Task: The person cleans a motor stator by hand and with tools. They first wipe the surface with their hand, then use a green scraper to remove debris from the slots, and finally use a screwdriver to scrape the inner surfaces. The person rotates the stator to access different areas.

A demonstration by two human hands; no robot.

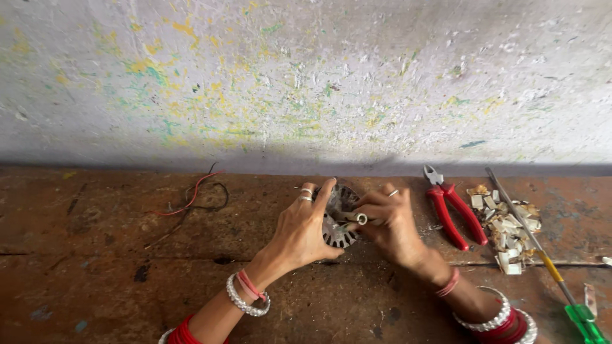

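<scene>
Both hands held a round metal toothed part (338, 220) above the brown surface (95, 280): left hand (305, 230) and right hand (390, 220), each grip clamped on it. Red pliers (454, 207) lay near.

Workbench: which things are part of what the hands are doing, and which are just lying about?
In hand:
left hand, right hand, slotted metal stator core, small pale strip.

Lying about:
red-handled pliers, green-handled screwdriver, pile of pale scraps, loose wires.

Single head view: looks down and forward from above the wooden workbench (95, 280), close in. Faces the paint-flecked wall (306, 76) behind the bench, seemingly near.
</scene>
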